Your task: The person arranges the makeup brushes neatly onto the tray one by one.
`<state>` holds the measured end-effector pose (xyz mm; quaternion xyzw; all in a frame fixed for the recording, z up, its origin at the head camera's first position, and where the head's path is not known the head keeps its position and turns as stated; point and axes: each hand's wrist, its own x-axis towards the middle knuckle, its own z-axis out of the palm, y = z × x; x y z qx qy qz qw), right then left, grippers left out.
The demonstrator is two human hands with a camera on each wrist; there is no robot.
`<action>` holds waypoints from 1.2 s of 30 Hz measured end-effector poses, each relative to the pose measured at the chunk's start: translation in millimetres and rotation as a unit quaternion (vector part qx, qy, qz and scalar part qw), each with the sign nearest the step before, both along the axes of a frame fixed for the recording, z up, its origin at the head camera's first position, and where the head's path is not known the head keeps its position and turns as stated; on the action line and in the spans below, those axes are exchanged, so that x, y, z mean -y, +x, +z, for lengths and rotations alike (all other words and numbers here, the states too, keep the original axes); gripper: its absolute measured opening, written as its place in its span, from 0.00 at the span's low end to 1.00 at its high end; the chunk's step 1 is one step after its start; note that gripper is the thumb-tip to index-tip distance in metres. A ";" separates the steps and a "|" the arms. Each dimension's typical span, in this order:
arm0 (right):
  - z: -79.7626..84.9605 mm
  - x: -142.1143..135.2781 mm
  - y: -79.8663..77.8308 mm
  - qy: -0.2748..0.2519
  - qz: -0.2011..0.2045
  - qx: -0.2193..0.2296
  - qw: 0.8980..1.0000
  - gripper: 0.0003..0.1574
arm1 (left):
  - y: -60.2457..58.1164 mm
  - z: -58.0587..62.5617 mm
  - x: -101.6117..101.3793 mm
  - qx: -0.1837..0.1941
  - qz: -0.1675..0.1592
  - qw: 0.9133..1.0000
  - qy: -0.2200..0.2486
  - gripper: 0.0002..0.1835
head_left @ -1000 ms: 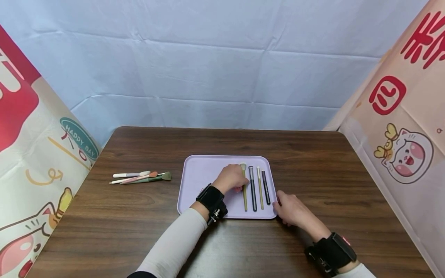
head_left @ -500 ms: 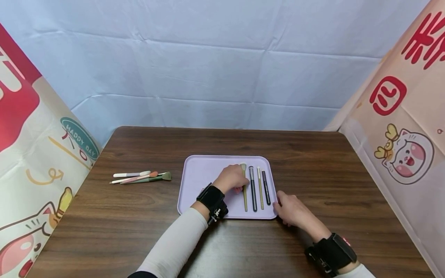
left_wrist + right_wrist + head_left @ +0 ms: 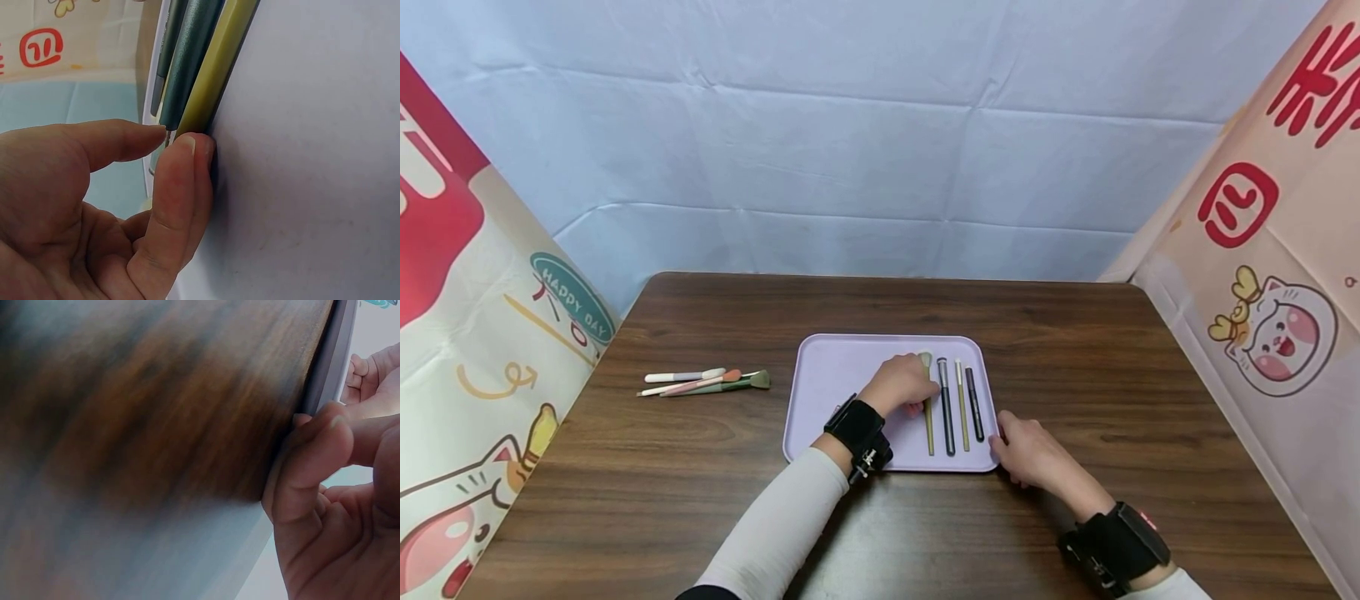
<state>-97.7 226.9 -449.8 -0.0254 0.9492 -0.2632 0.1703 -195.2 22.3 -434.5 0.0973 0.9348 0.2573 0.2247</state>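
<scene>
A lilac tray (image 3: 827,392) bears several makeup brushes side by side on its right half. My left hand (image 3: 895,383) reaches over the tray and pinches the olive-handled makeup brush (image 3: 929,433). In the left wrist view, its thumb and fingertips (image 3: 178,181) meet around that brush (image 3: 219,69), whose head is mostly hidden. Right of it lie a dark-handled brush (image 3: 946,417), a thin olive brush (image 3: 962,408) and a short black one (image 3: 973,404). My right hand (image 3: 1030,450) holds the tray's near right corner, thumb and fingers at the rim (image 3: 337,362).
On the brown wooden table (image 3: 722,467), left of the tray, lies a loose pile of brushes: a white-handled one (image 3: 681,377), a pink one (image 3: 700,384) and a green fan-headed one (image 3: 752,381) among them. A pale cloth (image 3: 850,167) hangs behind; printed sheets flank the table.
</scene>
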 end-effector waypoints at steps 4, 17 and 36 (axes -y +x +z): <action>0.4 0.1 -0.2 0.001 0.001 0.001 1.000 0.05 | 0.8 2.4 2.1 -0.004 -0.004 1.000 -0.002 0.20; 1.1 0.1 -0.4 0.004 0.003 0.010 1.000 0.05 | -0.9 9.6 15.7 -0.031 -0.014 0.999 -0.007 0.26; 0.6 0.2 0.0 0.001 0.002 0.009 1.000 0.05 | 2.3 22.3 27.8 -0.065 -0.006 0.996 -0.060 0.19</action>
